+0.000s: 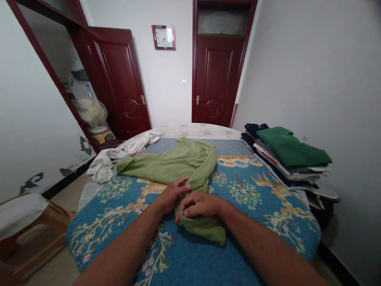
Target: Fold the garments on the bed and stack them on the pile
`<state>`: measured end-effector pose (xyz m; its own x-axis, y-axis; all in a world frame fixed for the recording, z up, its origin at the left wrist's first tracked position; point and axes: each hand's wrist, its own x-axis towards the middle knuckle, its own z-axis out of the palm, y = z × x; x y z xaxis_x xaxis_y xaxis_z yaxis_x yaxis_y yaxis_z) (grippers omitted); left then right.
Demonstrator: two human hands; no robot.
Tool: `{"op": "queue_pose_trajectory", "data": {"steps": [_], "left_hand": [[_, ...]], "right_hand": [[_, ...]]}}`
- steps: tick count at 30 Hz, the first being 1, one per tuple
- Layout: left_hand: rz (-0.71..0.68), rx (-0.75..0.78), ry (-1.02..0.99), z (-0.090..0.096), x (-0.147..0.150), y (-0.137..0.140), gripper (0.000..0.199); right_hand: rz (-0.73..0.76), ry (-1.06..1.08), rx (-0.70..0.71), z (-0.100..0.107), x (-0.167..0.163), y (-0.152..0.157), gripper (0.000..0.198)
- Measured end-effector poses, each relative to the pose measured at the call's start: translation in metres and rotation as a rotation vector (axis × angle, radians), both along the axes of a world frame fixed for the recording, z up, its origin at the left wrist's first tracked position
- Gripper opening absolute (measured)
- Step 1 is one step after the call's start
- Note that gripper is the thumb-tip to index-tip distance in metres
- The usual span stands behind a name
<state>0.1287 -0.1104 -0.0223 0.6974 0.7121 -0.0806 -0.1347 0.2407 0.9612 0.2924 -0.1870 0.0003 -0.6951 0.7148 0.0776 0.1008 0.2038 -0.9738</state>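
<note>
A light green long-sleeved top (166, 163) is spread over the table, one sleeve stretched to the left. Its other sleeve runs down toward me, folded over near my hands. My left hand (174, 195) is closed on this near sleeve, thumb and fingers pinching the fabric. Just to its right, my right hand (201, 204) has curled fingers gripping the same sleeve lower down. The end of the sleeve lies bent to the right beneath my right wrist. Fabric partly hides the fingertips of both hands.
A blue flowered cover (119, 222) lies on the round table. On the right stands a stack of folded clothes (285, 163) with a green garment (293, 147) on top. A crumpled white cloth (119, 155) rests at the left edge. A stool (26, 218) is at the left.
</note>
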Motion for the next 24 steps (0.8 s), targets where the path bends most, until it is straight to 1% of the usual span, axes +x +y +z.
{"op": "queue_pose_trajectory", "data": {"steps": [2,5,7,8,10,11,14,15,16,18,20,22,23,24], "left_hand": [[0.038,0.016,0.008,-0.001,0.0,0.002,0.058],[0.066,-0.034,-0.034,-0.004,0.001,0.008,0.046],[0.099,-0.041,-0.06,-0.005,0.0,0.013,0.048],[0.122,-0.012,-0.053,-0.006,-0.001,0.015,0.049],[0.158,0.128,0.006,-0.008,-0.004,0.02,0.055],[0.177,0.242,0.043,-0.009,-0.006,0.022,0.06],[0.235,0.7,0.183,-0.017,-0.008,0.026,0.071],[0.255,0.841,0.25,-0.021,-0.007,0.028,0.072],[0.268,0.949,0.327,-0.024,-0.006,0.03,0.073],[0.273,1.068,0.48,-0.03,-0.002,0.035,0.069],[0.261,1.123,0.595,-0.032,0.0,0.041,0.054],[0.227,1.174,0.66,-0.03,0.001,0.045,0.031],[0.196,1.202,0.668,-0.028,0.0,0.046,0.024],[0.159,1.229,0.662,-0.026,-0.002,0.047,0.022]], "right_hand": [[-0.019,0.018,0.007,0.002,0.0,-0.002,0.024],[-0.079,0.107,-0.023,0.008,0.01,-0.006,0.024],[-0.181,0.21,-0.039,0.01,0.021,-0.007,0.028],[-0.257,0.277,-0.039,0.012,0.027,-0.007,0.029],[-0.449,0.422,-0.022,0.016,0.039,-0.008,0.028],[-0.551,0.493,-0.018,0.018,0.044,-0.007,0.025],[-0.829,0.724,-0.013,0.027,0.06,-0.005,0.018],[-0.888,0.805,-0.006,0.029,0.066,-0.003,0.017],[-0.925,0.876,0.01,0.031,0.071,-0.001,0.018],[-0.965,0.953,0.06,0.029,0.085,0.006,0.033],[-1.043,0.937,0.099,0.02,0.101,0.015,0.052],[-1.212,0.867,0.101,0.004,0.119,0.025,0.06],[-1.311,0.821,0.09,-0.005,0.127,0.029,0.059],[-1.401,0.775,0.074,-0.014,0.136,0.034,0.057]]}}
